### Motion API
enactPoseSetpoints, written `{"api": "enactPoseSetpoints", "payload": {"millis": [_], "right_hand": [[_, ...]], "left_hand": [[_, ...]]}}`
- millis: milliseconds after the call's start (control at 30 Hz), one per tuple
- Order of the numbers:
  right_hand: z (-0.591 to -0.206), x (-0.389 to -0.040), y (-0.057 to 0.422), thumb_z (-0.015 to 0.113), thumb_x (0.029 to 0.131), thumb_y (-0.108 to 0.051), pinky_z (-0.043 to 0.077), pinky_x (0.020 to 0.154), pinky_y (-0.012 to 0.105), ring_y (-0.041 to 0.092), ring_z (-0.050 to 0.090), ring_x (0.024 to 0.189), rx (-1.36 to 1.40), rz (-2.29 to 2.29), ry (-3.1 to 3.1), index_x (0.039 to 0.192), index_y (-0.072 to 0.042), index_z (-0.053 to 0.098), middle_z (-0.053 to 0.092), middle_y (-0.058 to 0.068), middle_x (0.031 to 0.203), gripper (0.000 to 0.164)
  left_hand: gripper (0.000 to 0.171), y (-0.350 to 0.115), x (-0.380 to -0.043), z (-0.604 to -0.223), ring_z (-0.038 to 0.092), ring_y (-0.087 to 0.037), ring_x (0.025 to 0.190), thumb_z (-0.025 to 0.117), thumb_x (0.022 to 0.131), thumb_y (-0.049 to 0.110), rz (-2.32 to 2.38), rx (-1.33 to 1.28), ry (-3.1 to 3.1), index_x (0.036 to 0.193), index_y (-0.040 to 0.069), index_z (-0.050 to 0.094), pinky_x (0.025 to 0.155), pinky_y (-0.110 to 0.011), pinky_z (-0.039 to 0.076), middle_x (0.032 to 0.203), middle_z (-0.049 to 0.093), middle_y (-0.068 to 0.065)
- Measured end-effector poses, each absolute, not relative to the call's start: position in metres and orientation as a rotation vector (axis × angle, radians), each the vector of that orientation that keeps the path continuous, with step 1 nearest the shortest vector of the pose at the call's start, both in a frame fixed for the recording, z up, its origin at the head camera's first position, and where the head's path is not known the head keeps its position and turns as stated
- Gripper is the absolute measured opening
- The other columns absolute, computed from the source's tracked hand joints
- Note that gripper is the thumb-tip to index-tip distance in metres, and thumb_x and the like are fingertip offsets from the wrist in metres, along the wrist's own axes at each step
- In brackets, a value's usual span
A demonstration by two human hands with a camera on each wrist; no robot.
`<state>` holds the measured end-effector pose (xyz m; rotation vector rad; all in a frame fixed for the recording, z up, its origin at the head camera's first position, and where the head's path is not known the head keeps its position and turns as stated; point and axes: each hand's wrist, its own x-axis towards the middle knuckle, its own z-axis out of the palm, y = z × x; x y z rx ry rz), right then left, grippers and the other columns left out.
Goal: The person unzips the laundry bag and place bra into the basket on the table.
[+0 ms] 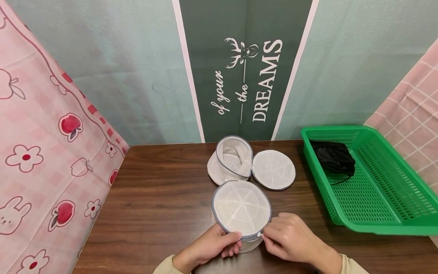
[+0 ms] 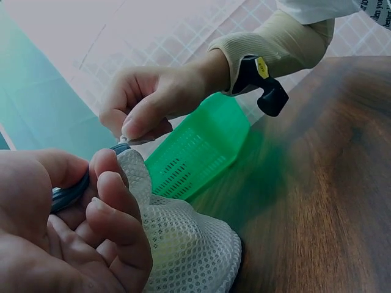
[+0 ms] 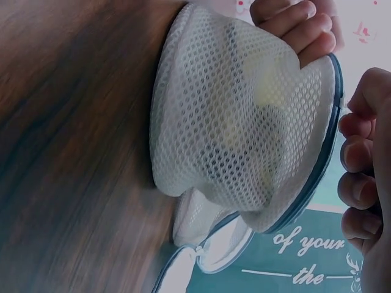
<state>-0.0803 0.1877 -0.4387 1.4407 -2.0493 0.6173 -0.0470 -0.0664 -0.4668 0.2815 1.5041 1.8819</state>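
A round white mesh laundry bag with a grey zipped rim stands on the table, its lid lying over the top. My left hand grips the near rim, thumb on top and fingers beneath. At the rim's front right, my right hand pinches the small white zipper pull. Through the mesh side in the right wrist view, yellowish and dark patches show. Behind it stands a second mesh laundry bag, its round lid flipped open to the right.
A green plastic basket sits at the table's right side, with a black cloth item inside. The brown wooden table meets a green hanging cloth at the back and a pink patterned one on the left.
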Motion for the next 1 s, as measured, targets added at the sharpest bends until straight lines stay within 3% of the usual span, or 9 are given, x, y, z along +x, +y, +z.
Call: {"api": "enactPoseSetpoints", "payload": {"millis": [733,1000], "right_hand": [[-0.437,-0.090,0.206,0.042,0.098,-0.023,0.017,0.052,0.015,0.001,0.020,0.054,1.347,0.562,-2.067,0.063,-0.022,0.041,0.026,-0.013,0.061,0.035],[-0.441,-0.095,0.212,0.048,0.088,-0.019,0.016,0.053,0.014,-0.001,0.019,0.056,1.287,0.569,-2.095,0.062,-0.023,0.039,0.025,-0.015,0.061,0.028]], "left_hand": [[0.046,-0.069,-0.045,-0.468,0.050,0.001,0.058,0.055,0.103,0.015,1.868,0.299,1.518,0.097,-0.030,0.048,0.049,-0.012,0.037,0.071,0.059,0.005],[0.045,-0.071,-0.045,-0.468,0.050,0.001,0.057,0.055,0.103,0.014,1.863,0.299,1.524,0.097,-0.030,0.047,0.048,-0.012,0.037,0.070,0.059,0.004]]}}
